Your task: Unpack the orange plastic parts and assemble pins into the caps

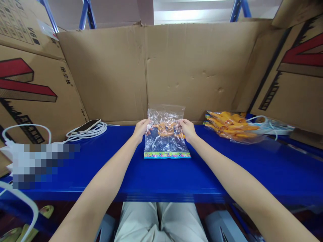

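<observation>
A clear plastic bag (pixel 164 145) with a colourful printed strip along its near edge lies on the blue table in front of me. Orange pieces (pixel 165 129) show through the film; their exact kind I cannot make out. My left hand (pixel 141 130) pinches the bag's left side, and my right hand (pixel 188 129) grips the right side at about the same height. Some fingers of both hands are behind or under the film.
Several bagged orange items (pixel 227 126) are piled at the right, near a white power strip (pixel 280 127). A phone (pixel 87 126) rests on a coiled white cable (pixel 99 131) at the left. Cardboard (pixel 189 67) walls the back and sides of the blue table (pixel 101 168).
</observation>
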Tool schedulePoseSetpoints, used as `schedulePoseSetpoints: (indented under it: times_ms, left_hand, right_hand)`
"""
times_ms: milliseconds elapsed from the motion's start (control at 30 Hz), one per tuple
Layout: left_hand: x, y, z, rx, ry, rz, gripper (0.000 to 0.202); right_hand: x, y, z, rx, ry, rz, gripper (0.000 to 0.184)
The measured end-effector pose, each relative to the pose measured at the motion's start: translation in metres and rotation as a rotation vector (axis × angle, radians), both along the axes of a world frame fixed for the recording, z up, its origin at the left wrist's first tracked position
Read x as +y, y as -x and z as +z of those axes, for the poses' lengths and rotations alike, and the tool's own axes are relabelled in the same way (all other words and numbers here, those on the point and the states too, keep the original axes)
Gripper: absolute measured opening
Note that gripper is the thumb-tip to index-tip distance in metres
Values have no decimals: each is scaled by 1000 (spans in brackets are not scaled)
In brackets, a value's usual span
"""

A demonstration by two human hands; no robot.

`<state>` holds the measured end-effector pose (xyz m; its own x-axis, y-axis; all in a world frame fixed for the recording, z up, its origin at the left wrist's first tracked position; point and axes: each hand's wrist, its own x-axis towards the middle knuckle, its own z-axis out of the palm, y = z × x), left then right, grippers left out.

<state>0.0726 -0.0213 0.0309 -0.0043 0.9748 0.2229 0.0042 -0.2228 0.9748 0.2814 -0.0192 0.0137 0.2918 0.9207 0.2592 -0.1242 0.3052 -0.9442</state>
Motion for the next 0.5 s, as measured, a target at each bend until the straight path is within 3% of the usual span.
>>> schedulePoseSetpoints:
  times_ms: [233,367,500]
  left_hand:
    - [1,-1,-3,-40,-99,137,23]
    - [1,-3,-2,-56,-122,161,19]
    - [3,1,-2,5,-132,155,15]
  right_hand:
    - [-5,14,-2,-51,-13,-57,25]
    - [2,8,-5,-184,-121,-138,29]
    - [5,1,-6,-233,-160,-115,31]
